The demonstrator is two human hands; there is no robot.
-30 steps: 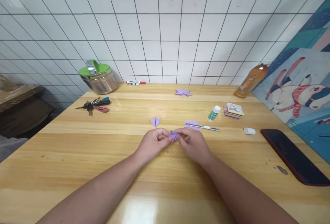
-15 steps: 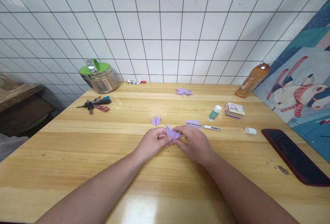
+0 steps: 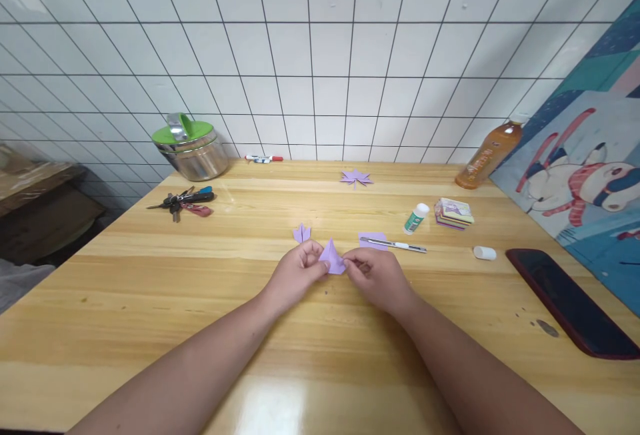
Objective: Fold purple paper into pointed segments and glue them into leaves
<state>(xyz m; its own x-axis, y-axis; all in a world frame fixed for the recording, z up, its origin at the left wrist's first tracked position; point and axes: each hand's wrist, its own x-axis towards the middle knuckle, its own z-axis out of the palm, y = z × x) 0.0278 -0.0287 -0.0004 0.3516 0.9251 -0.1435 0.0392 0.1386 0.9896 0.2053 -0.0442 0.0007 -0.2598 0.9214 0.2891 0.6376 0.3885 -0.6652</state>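
Note:
Between my two hands is a folded purple paper (image 3: 332,259) with its point facing away from me. My left hand (image 3: 299,271) pinches its left side, thumb on top. The fingertips of my right hand (image 3: 376,276) are closed on its right corner. Just beyond my left hand lies a smaller folded purple paper piece (image 3: 302,233). A purple paper sheet (image 3: 373,241) rests past my right hand, with a slim craft knife (image 3: 400,245) lying across it. Farther back is a purple paper leaf shape (image 3: 357,178) with several points.
A glue stick (image 3: 416,219), its white cap (image 3: 485,253), a stack of coloured paper (image 3: 453,213) and a phone (image 3: 570,301) are on the right. An orange drink bottle (image 3: 490,155) stands behind. Keys (image 3: 183,203), a green-lidded pot (image 3: 195,151) and a marker (image 3: 264,159) sit at left.
The folded purple paper has turned so its point faces away and its front lies flatter. My right fingers have shifted to its right corner; my left hand stays nearly in place.

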